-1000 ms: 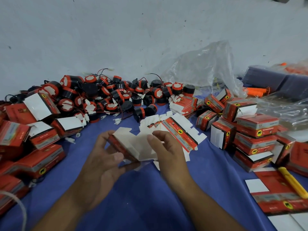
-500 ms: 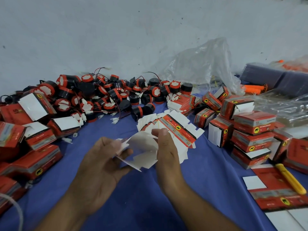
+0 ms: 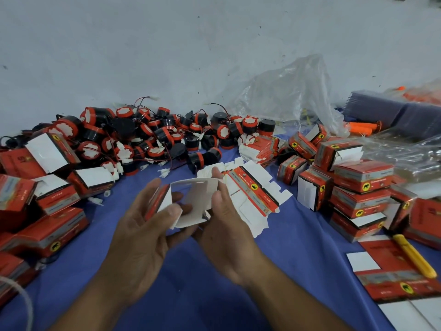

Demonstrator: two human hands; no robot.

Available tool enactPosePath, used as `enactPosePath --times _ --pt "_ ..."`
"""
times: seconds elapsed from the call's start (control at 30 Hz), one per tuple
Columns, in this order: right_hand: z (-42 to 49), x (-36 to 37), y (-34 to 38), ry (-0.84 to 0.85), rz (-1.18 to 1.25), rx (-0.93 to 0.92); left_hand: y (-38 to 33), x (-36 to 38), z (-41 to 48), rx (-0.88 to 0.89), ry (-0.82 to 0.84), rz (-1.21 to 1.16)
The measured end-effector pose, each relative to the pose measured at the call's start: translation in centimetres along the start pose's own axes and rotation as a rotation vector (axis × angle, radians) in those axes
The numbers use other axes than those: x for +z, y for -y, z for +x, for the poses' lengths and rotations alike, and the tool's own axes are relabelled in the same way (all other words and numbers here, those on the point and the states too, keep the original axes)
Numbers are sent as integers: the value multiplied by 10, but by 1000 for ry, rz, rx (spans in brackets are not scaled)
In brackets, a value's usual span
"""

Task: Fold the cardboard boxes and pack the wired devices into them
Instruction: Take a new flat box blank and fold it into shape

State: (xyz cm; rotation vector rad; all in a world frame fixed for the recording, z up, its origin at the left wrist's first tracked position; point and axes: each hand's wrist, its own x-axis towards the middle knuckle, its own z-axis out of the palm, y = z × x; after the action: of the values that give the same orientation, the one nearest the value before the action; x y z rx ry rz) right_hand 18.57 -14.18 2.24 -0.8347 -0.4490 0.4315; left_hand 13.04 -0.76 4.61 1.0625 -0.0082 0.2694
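Observation:
Both hands hold one half-formed cardboard box (image 3: 194, 201), red outside and white inside, above the blue cloth. My left hand (image 3: 145, 235) grips its left red side, thumb on a white flap. My right hand (image 3: 226, 223) pinches the right edge with thumb and fingers. Just behind lies a fanned stack of flat box blanks (image 3: 253, 194). A heap of black-and-red round wired devices (image 3: 152, 137) with red wires and white plugs sits along the wall.
Folded red boxes pile up at the left (image 3: 43, 194) and stack at the right (image 3: 358, 187). A yellow cutter (image 3: 412, 255) lies on flat blanks at the right. A clear plastic bag (image 3: 286, 91) and orange-handled tools (image 3: 362, 127) sit at the back right.
The blank has been opened from a flat, tilted sheet into a box shape between my hands. My left hand moved round to its left side.

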Motion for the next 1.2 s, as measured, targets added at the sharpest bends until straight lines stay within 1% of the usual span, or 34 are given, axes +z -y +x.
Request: enactPosePath --times 0.07,0.17,0.2,0.27,0.33,0.4,0.43,0.5,0.57,0.63,0.67,0.7,0.73,0.77,0.8,0.83,0.9,0.97,1.03,1.1,1.17,1.2 --pt "1 -3 3 8 75 -71 2 -2 1 2 42 111" --pt "2 -5 9 -23 57 -156 4 -4 -2 94 85 499" --pt "1 -6 10 -27 27 -174 5 -2 -3 138 76 591" --pt "1 -6 11 -11 -27 -175 9 2 -6 198 10 618" --pt "1 -6 8 18 -97 -143 9 1 -4 240 -124 600" --pt "-1 -4 5 29 -225 -116 7 -9 3 258 -250 655" --pt "-1 -3 5 38 -299 -105 6 -14 6 257 -266 681" --pt "-3 -3 0 39 -468 -94 6 -18 7 267 -242 778" --pt "-4 -1 -3 -31 -549 -105 11 -14 4 295 -153 824" --pt "-2 0 -2 -122 -444 -100 12 -8 -3 294 80 737" --pt "-1 -1 1 -175 -361 -59 10 -7 -7 298 204 748" --pt "-1 -2 5 -219 -294 0 9 -8 -9 337 313 841" --pt "0 -4 8 -245 -263 64 9 -10 -9 414 391 982" --pt "-1 -6 11 -248 -273 123 8 -12 -8 512 437 1093" --pt "-1 -6 11 -231 -297 168 6 -11 -7 596 449 1155" --pt "-1 -5 10 -197 -320 197 5 -10 -6 641 423 1149" --pt "-3 0 7 -139 -397 243 3 -13 -2 702 317 1107" --pt "-4 4 5 -128 -529 244 0 -20 3 740 205 1142" --pt "-4 3 3 -141 -675 157 0 -26 5 731 131 1148" --pt "-4 -1 0 -120 -839 32 3 -27 2 700 88 1130" --pt "-4 -3 -4 -104 -891 -28 12 -26 -2 725 79 1162" --pt "-4 -4 -5 -109 -853 -38 17 -25 -4 739 86 1192"
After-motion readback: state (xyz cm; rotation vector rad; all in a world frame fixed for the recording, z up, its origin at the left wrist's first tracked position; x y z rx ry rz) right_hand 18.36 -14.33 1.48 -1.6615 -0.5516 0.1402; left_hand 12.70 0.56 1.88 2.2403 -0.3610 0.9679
